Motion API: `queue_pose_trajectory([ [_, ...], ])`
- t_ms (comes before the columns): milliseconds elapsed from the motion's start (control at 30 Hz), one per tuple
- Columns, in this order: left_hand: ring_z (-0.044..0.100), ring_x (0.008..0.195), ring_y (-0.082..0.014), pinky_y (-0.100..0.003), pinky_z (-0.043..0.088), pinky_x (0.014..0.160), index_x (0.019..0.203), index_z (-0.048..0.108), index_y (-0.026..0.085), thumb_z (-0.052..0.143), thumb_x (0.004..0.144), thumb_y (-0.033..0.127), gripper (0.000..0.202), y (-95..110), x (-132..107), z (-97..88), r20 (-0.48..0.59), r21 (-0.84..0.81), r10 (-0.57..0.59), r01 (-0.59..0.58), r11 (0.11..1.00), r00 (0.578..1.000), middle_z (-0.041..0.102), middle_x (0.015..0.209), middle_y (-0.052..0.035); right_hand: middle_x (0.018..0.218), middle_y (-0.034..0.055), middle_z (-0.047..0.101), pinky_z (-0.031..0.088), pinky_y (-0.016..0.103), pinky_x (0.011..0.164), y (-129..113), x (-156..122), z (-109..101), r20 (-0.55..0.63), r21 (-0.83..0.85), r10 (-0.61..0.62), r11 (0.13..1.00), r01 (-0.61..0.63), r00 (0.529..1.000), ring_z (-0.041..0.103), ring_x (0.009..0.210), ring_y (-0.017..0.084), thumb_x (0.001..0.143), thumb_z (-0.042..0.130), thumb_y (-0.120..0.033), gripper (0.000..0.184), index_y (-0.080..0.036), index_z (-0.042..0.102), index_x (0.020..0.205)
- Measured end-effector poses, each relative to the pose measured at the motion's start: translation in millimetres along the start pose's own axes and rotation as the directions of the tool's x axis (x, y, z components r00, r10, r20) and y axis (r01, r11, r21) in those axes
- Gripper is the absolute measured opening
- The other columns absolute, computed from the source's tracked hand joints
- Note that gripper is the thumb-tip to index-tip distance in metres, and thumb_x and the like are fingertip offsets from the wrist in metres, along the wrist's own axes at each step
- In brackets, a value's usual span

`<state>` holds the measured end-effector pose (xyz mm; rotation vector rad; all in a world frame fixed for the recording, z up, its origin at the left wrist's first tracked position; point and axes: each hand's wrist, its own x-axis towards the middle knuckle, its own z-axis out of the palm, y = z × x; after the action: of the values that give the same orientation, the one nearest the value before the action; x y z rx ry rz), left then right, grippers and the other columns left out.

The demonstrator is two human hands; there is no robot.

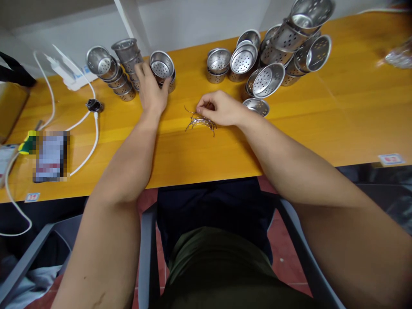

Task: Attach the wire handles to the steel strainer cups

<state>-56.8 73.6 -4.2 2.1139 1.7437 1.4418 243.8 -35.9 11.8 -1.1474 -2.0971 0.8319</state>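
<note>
My left hand (151, 92) is wrapped round the near side of a perforated stainless steel cup (162, 64), its thumb on the right and its fingers on the left. That cup sits in another one. Over the table my right hand (220, 108) pinches a thin curved metal wire (190, 110) between thumb and fingertips. Just below those fingertips lies a small pile of similar bent wires (201, 122). Left of my left hand lean two stacks of the same cups, one stack (111, 71) tilted and the other (128, 56) partly hidden by my fingers.
Several more perforated cups (244, 58) stand and lean in a heap at the back right, some piled high (286, 38). A phone (50, 156), white cables (96, 137) and a power strip (72, 77) occupy the left. Clear plastic (401, 56) lies far right.
</note>
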Motion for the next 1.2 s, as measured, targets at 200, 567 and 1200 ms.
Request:
queue_pose_trajectory([
  [200, 0.059, 0.173, -0.0354, -0.069, 0.051, 0.137, 0.157, 0.049, 0.042, 0.074, 0.109, 0.082, 0.068, 12.0, -8.0, -12.0, 0.058, -0.001, 0.03, -0.03, 1.0, 0.998, 0.068, 0.178, -0.016, 0.104, 0.0097, 0.088, 0.072, 0.049, 0.098, -5.1, -0.7, -1.1, -0.017, -0.012, 0.022, 1.0, -0.023, 1.0, 0.079, 0.097, 0.032, 0.112, 0.099, -0.036, 0.021, -0.026, 0.083, 0.103],
  [567, 0.036, 0.187, -0.0271, -0.063, 0.062, 0.132, 0.178, 0.031, 0.044, 0.075, 0.12, 0.062, 0.075, 27.4, -18.8, -3.6, 0.05, 0.132, 0.078, -0.084, 0.988, 0.996, 0.043, 0.201, -0.0047, 0.101, 0.0111, 0.08, 0.073, 0.058, 0.104, -8.2, -1.4, -4.7, -0.066, -0.055, 0.022, 0.998, -0.025, 0.998, 0.08, 0.112, 0.041, 0.113, 0.103, -0.058, 0.038, -0.029, 0.079, 0.108],
  [1200, 0.089, 0.127, -0.0422, -0.064, 0.076, 0.119, 0.145, 0.082, 0.038, 0.079, 0.115, 0.086, 0.056, 76.3, -54.8, -17.7, 0.485, -0.3, 0.368, -0.244, 0.922, 0.794, 0.077, 0.173, -0.015, 0.09, 0.0089, 0.08, 0.06, 0.045, 0.067, -44.4, -32.0, -101.0, -0.644, -0.037, -0.229, 0.962, 0.269, 0.73, 0.077, 0.072, 0.027, 0.118, 0.078, -0.074, 0.047, -0.034, 0.073, 0.095],
])
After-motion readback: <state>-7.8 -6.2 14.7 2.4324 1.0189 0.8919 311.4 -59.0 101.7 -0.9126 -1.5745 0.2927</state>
